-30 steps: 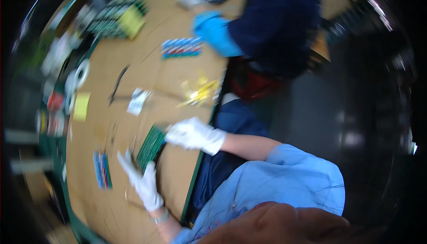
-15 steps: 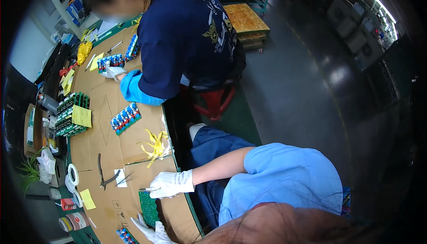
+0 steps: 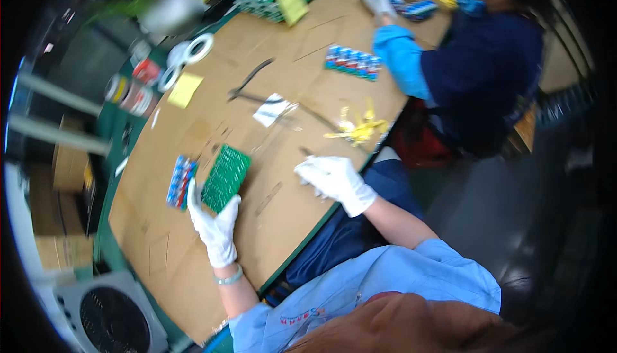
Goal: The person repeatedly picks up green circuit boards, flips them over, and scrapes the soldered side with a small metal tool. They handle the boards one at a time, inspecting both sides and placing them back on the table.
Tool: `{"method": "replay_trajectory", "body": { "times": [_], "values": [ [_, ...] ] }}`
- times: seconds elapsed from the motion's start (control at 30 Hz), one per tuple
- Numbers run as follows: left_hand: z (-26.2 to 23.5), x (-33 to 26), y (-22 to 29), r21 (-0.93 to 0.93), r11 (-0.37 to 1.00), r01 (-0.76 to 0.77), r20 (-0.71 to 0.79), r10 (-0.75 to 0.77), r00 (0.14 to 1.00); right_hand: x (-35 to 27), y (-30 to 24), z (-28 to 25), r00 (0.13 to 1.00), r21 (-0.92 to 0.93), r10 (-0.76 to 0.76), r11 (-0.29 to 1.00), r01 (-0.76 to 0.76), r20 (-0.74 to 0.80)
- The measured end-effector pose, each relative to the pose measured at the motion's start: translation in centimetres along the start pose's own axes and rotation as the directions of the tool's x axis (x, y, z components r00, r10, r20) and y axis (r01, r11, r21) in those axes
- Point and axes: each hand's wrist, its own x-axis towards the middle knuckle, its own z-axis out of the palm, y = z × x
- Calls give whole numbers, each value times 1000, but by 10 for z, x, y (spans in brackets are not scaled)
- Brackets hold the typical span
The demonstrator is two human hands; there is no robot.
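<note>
- Nearest, left of centre in the lower half of the frame, the green board [image 3: 225, 178] is held by the gloved left hand [image 3: 215, 229]: its lower end is pinched between the thumb, on the right, and the outstretched fingers, along the left edge. This edge grip is best applied lightly, so that the broad face is left uncovered and the board is not flexed.
- Right of centre, the gloved right hand [image 3: 334, 181] is poised over the cardboard table cover [image 3: 289, 218], well apart from the board. Its fingers are curled; a dark sliver at the tips is too blurred to be named, and whether it is pinched cannot be told. Steadier work is judged likely if the wrist is rested.
- Just left of the left fingers, a populated board [image 3: 182, 181] is laid. Its raised parts should not be knocked by the knuckles.
- Near the middle, toward the top, the cutters [image 3: 252, 80] are placed beside a white slip [image 3: 271, 110]; the board should not be slid onto their handles.
- Right of these, yellow strips [image 3: 358, 125] are bunched near the table's edge, where they could be snagged by the right cuff.
- Farther, upper right, a second populated board [image 3: 353, 62] is seen near a co-worker's blue sleeve [image 3: 402, 57]; that space is best respected.
</note>
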Motion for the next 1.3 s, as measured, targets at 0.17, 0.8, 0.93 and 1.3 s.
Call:
{"method": "replay_trajectory", "body": {
  "times": [0.17,0.8,0.93,1.3],
  "values": [
    [-40,-1,-50,222,975,11,-88,9,996,1,4,2,994,-53,-81,995,85,74],
    [35,-24,27,217,870,-443,733,154,663,-1,-2,-3,985,-64,-157,985,162,74],
    [33,-22,27,164,889,-428,712,194,675,-2,-1,-5,988,-65,-132,988,137,75],
    [32,-23,24,163,897,-411,700,188,689,-2,-4,-6,984,-30,-86,995,92,154]
  ]
}}
